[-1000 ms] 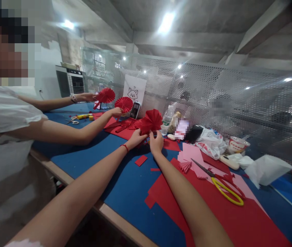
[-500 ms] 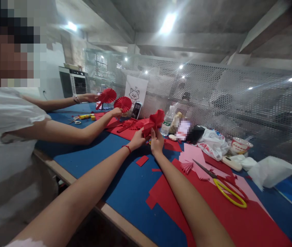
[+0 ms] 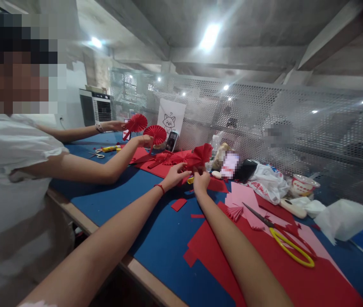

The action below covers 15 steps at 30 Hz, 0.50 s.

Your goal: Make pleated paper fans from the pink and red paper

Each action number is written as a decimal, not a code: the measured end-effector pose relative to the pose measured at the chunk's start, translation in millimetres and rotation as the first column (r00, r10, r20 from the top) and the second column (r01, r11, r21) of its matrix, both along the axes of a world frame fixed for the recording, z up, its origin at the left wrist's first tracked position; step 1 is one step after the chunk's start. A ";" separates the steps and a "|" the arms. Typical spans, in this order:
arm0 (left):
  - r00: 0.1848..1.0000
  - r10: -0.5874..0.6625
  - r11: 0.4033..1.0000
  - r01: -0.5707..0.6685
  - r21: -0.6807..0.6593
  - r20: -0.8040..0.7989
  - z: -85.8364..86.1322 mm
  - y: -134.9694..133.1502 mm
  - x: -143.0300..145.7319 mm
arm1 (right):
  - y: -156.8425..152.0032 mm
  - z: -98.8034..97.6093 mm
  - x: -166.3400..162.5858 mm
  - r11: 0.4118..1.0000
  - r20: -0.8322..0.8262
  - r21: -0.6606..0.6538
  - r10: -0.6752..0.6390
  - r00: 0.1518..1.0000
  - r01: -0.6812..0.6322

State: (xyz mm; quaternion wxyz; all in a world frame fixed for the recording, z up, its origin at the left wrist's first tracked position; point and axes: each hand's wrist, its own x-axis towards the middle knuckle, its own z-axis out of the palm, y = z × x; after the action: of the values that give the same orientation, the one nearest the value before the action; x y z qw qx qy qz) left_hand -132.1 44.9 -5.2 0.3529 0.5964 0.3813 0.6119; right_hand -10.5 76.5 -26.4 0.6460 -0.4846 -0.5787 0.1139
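Observation:
A red pleated paper fan (image 3: 204,154), partly opened, is raised over the table between my hands. My right hand (image 3: 201,182) is closed on its lower part, the fingertips partly hidden behind the paper. At its left edge, my left hand (image 3: 174,177) pinches the paper between thumb and fingers. Just below the fingers shows a small yellow item (image 3: 190,181), too covered to name. A small red paper rectangle (image 3: 179,204) lies on the blue table near my left wrist. More red folded paper (image 3: 162,158) lies behind my left hand.
At left, a co-worker holds two round red fans (image 3: 156,134). Large scissors (image 3: 292,247) lie on red sheets (image 3: 264,273) and pink paper (image 3: 239,194) at right. A plastic bag (image 3: 269,181), a paper bowl (image 3: 304,185) and a phone (image 3: 171,140) stand along the mesh partition.
The fan in my hands has tipped to the right and spread wider. My left hand has shifted toward its lower left edge. The view has tilted slightly upward.

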 end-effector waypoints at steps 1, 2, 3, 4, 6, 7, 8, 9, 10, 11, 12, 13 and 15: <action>0.999 -0.008 1.000 0.009 -0.022 0.040 0.1 1.3 -1.1 | -1.5 0.3 0.7 1.000 0.004 0.015 -0.019 1.000 0.018; 0.997 -0.019 0.999 0.022 -0.045 0.081 0.4 2.4 -2.4 | -3.7 0.9 1.4 0.999 0.012 0.030 -0.037 0.999 0.036; 0.992 -0.034 0.997 0.043 -0.069 0.123 0.8 3.1 -3.8 | -6.5 1.6 1.8 0.998 0.023 0.046 -0.054 0.998 0.053; 0.985 -0.057 0.993 0.072 -0.090 0.163 1.4 3.3 -5.1 | -9.5 2.4 2.1 0.996 0.040 0.064 -0.066 0.997 0.064; 0.964 -0.115 0.983 0.146 -0.114 0.241 3.4 2.9 -6.8 | -15.6 4.3 1.7 0.992 0.093 0.109 -0.075 0.993 0.065; 0.949 -0.142 0.977 0.181 -0.116 0.283 4.9 2.5 -6.9 | -18.3 5.0 1.0 0.990 0.128 0.133 -0.071 0.989 0.054; 0.931 -0.163 0.971 0.210 -0.114 0.326 6.7 2.0 -6.4 | -20.8 5.6 0.0 0.987 0.163 0.156 -0.064 0.985 0.038; 0.912 -0.178 0.966 0.233 -0.111 0.369 8.8 1.5 -5.2 | -22.9 5.8 -1.2 0.984 0.192 0.175 -0.052 0.980 0.018; 0.893 -0.186 0.963 0.249 -0.107 0.409 11.1 1.1 -3.4 | -24.6 5.7 -2.4 0.982 0.226 0.191 -0.044 0.973 0.000; 0.875 -0.189 0.959 0.261 -0.107 0.446 13.5 0.6 -1.1 | -25.9 5.2 -3.4 0.978 0.272 0.207 -0.042 0.961 -0.016; 0.859 -0.191 0.955 0.274 -0.111 0.476 15.8 0.2 1.6 | -27.0 4.5 -4.3 0.975 0.334 0.222 -0.046 0.941 -0.031; 0.844 -0.194 0.949 0.290 -0.120 0.500 17.9 -0.5 4.3 | -27.9 3.7 -4.8 0.971 0.406 0.236 -0.058 0.912 -0.043; 0.818 -0.207 0.932 0.331 -0.145 0.536 21.0 -2.3 9.0 | -29.2 2.1 -5.1 0.966 0.535 0.253 -0.092 0.840 -0.055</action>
State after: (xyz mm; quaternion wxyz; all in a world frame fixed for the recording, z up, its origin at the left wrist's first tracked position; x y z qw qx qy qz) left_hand -123.1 42.7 15.9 0.5918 0.4146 0.2537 0.6431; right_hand -15.6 47.3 -24.3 0.5142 -0.4143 -0.7429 -0.1104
